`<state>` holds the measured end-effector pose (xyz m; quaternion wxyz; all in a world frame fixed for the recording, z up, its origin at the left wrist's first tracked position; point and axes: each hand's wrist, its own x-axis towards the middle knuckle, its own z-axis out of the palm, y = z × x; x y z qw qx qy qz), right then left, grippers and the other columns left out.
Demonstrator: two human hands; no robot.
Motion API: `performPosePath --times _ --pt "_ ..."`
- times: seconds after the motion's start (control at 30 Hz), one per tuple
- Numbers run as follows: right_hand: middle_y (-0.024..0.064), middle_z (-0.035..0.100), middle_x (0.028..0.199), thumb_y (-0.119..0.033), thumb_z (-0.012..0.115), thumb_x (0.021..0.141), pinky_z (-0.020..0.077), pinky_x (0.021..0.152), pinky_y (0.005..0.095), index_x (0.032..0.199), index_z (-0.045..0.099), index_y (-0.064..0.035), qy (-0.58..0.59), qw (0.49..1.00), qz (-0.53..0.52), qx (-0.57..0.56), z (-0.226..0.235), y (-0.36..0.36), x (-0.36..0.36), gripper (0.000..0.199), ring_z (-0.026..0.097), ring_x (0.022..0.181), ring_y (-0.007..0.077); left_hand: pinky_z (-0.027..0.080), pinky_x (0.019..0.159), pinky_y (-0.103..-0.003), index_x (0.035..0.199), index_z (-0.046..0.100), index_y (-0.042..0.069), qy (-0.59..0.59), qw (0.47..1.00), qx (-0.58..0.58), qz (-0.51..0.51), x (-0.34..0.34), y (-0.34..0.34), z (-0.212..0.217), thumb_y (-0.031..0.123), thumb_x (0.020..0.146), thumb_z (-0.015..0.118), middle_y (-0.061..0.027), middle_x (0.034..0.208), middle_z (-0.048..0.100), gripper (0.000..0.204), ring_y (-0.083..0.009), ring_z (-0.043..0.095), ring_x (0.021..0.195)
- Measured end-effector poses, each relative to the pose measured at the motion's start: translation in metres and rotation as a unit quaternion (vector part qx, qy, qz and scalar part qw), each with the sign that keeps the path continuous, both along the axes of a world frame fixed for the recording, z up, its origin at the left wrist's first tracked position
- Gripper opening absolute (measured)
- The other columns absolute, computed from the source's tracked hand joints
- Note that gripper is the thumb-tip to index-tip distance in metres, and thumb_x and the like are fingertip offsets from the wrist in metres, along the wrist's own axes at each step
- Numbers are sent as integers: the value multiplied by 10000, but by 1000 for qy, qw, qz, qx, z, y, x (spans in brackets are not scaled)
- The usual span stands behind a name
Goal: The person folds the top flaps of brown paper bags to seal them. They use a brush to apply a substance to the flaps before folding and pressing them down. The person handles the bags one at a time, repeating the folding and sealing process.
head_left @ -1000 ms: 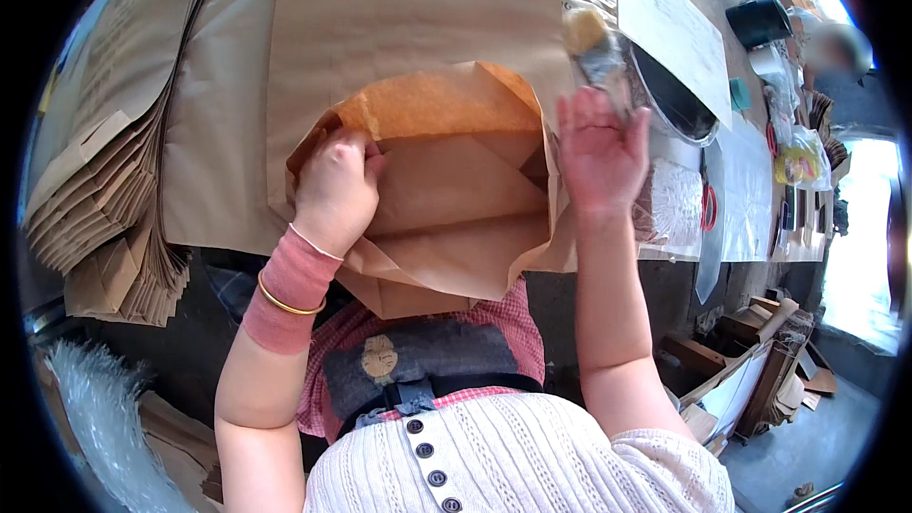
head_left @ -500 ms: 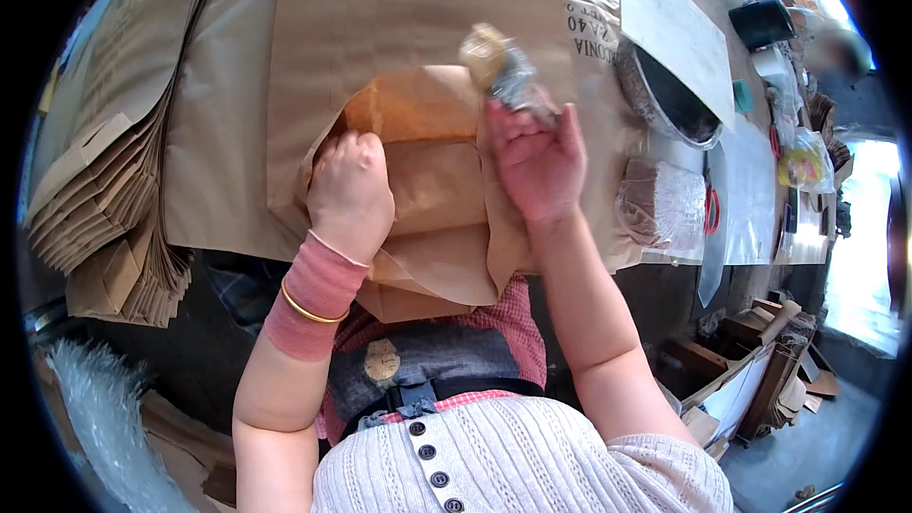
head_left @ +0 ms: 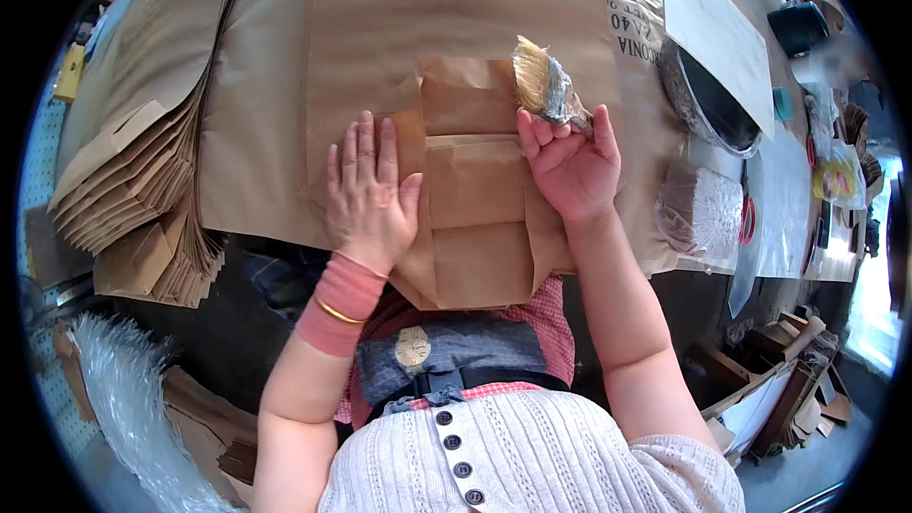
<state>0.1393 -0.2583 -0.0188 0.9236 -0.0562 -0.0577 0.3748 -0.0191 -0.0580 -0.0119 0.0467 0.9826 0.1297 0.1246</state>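
Note:
A brown paper bag (head_left: 475, 199) lies flat on a brown paper sheet, its folded bottom toward me and hanging over the table's near edge. My left hand (head_left: 369, 192) presses palm down on the bag's left fold, fingers spread. My right hand (head_left: 568, 161) rests on the bag's right side and grips a paste brush (head_left: 543, 85) with pale bristles that point away from me.
A tall stack of flat paper bags (head_left: 142, 180) lies at the left. At the right sit a dark round bowl (head_left: 708, 100), a white sheet (head_left: 712, 24) and a wrapped bundle (head_left: 701, 209). Clear plastic film (head_left: 123, 399) lies at lower left.
The bag's raised bottom flaps have been folded down flat. My left hand went from gripping a flap to pressing flat. My right hand with the brush moved left, then settled on the bag.

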Motion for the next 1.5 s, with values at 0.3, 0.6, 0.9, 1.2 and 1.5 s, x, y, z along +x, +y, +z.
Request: performPosePath --times 0.3,0.6,0.9,1.2,1.5 --pt "123 698 1039 -398 384 1035 421 1063 449 1304 513 -35 -30 999 5 -19 0 -2 1 470 639 1070 270 457 850 -459 1430 355 10 -19 990 -137 5 5 50 22 308 880 671 -201 1154 577 701 -377 550 1057" --pt "80 665 1110 -384 429 1034 537 853 360 1244 545 -47 22 994 11 -103 4 3 -3 414 648 952 205 225 1169 -467 1472 356 83 7 974 2 -225 20 57 22 300 874 621 -163 1521 331 690 -335 310 1405" --pt "128 669 927 -53 709 793 551 675 315 955 692 22 -668 514 -99 -529 115 -84 -73 179 657 771 227 201 1178 -486 1509 329 183 31 970 18 -242 16 49 14 444 870 594 -229 1533 278 739 -389 272 1417" --pt "105 613 984 -99 681 722 541 625 335 1028 635 26 -840 331 -69 -424 80 -74 -110 334 626 765 229 208 1177 -484 1508 330 164 40 970 47 -236 16 49 14 423 890 579 -222 1535 280 714 -382 268 1420" --pt "63 673 839 -87 630 920 504 592 229 948 666 -1 -319 817 -37 -479 91 -13 -126 98 628 675 96 362 1112 -405 1254 613 45 -54 944 -169 -276 29 68 4 221 949 556 -175 1368 537 357 -328 461 1308"
